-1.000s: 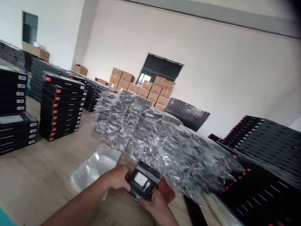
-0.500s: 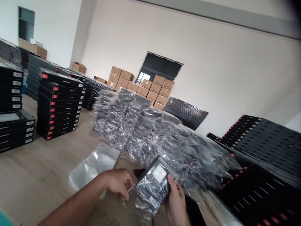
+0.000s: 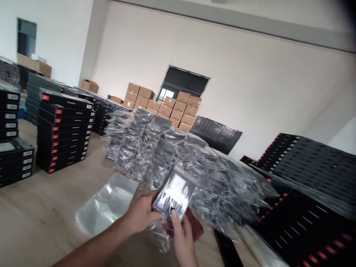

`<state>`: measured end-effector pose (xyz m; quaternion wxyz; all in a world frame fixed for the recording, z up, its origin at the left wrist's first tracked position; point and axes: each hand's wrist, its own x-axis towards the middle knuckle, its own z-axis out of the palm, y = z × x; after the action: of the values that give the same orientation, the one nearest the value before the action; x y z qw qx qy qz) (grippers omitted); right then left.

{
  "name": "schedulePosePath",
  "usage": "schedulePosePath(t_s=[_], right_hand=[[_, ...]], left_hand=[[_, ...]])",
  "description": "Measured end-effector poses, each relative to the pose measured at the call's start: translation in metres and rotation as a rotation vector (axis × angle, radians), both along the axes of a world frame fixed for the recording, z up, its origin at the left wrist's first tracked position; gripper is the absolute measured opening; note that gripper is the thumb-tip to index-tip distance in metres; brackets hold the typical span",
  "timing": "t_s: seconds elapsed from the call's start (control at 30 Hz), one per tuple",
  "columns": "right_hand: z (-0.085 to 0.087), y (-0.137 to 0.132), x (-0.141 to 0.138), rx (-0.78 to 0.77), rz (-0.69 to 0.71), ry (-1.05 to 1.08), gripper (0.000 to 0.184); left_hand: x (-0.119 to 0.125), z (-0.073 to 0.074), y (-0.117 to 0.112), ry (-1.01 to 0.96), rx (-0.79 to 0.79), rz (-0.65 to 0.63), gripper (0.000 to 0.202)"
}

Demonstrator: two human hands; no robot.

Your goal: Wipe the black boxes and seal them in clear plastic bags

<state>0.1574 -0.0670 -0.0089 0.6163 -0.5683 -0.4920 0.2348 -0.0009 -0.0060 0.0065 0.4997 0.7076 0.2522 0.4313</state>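
Observation:
A small flat dark box in clear plastic [image 3: 175, 191] is tilted up between my hands, its face bright with glare. My left hand [image 3: 142, 212] grips its left edge, thumb towards the lower corner. At the lower edge, my right hand [image 3: 182, 231] has its thumb pressed on the front; its other fingers are partly hidden. Loose clear film hangs below the box. Behind my right hand lies a dark red flat piece [image 3: 196, 224], partly covered. Left of my hands, flat clear plastic bags [image 3: 107, 204] lie on the table [image 3: 47, 218].
Piles of plastic-wrapped dark packs [image 3: 155, 148] stand just beyond my hands. Stacked black boxes with red marks [image 3: 65, 133] are at the left, more black boxes [image 3: 300, 222] at the right. Cardboard cartons [image 3: 167, 107] stand at the back. A black strip [image 3: 227, 246] lies front right.
My left hand has come over to the box and now grips its left edge. My right hand has moved left to the lower edge. The box is turned, with more glare.

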Motion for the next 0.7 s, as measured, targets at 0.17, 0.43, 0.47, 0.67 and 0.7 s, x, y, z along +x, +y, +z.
schedulePosePath(t_s=[0.17,0.43,0.47,0.67,0.7], right_hand=[[-0.019,-0.001,-0.019,-0.035,0.218,-0.285,0.039],[-0.037,0.005,-0.025,0.053,0.251,-0.784,0.030],[-0.040,0.007,-0.024,0.060,0.231,-0.803,0.029],[-0.062,0.021,-0.013,0.098,0.159,-0.906,0.029],[-0.065,0.023,-0.011,0.083,0.166,-0.921,0.028]], left_hand=[[-0.003,0.019,0.007,-0.146,-0.035,0.195,0.019],[0.004,0.143,0.045,-0.129,0.063,0.168,0.021],[0.008,0.160,0.053,-0.113,0.003,0.141,0.021],[0.039,0.222,0.106,0.005,-0.238,0.158,0.031],[0.043,0.224,0.114,0.021,-0.246,0.195,0.032]])
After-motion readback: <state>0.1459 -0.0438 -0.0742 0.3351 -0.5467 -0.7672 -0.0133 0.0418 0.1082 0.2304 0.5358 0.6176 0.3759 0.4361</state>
